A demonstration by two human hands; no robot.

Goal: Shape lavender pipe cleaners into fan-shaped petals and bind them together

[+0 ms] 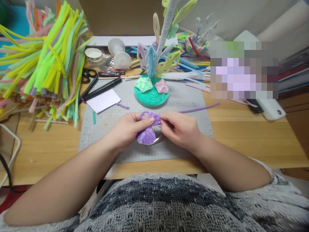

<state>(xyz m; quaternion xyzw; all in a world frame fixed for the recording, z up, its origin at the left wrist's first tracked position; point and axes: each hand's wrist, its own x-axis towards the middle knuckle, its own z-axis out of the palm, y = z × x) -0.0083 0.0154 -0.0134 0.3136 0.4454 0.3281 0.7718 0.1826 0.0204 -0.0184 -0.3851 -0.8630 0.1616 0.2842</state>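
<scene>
My left hand pinches a purple pipe-cleaner piece with fan-like, shell-shaped parts and a loop at its top. My right hand is closed at the piece's right edge, thumb and forefinger pressed together on a purple pipe cleaner whose long end sticks out to the right behind the hand. Under the hands, a shiny metal tool lies partly hidden on the grey cutting mat. Just beyond them stands a green round base bearing star shapes, pipe-cleaner leaves and a white-wrapped stem.
A big heap of coloured pipe cleaners fills the left side. Black markers, scissors, a white card and a spool lie behind the mat. At right is a white device, partly pixelated.
</scene>
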